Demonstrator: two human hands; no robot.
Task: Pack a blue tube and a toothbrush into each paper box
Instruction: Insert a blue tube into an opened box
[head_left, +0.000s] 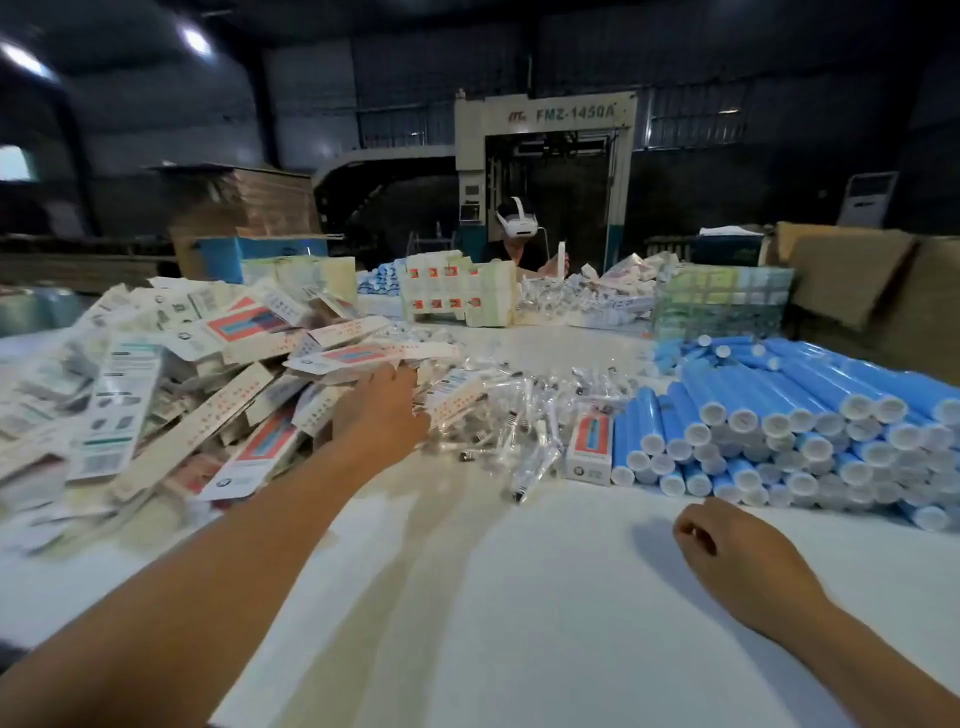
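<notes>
Since flat and light, easy to bend: paper box, best pinched by its edge. Left hand reaching, grip hidden; right hand loosely curled, holding nothing.

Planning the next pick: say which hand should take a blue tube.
Right. The right hand rests loosely curled, holding nothing, just before the blue tubes; the left hand is stretched into the paper boxes.

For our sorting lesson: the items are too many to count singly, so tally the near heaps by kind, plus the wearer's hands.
Heap of flat paper boxes: 1
Heap of wrapped toothbrushes: 1
Stack of blue tubes: 1
Hands, left hand and right hand: 2
Total: 5
</notes>
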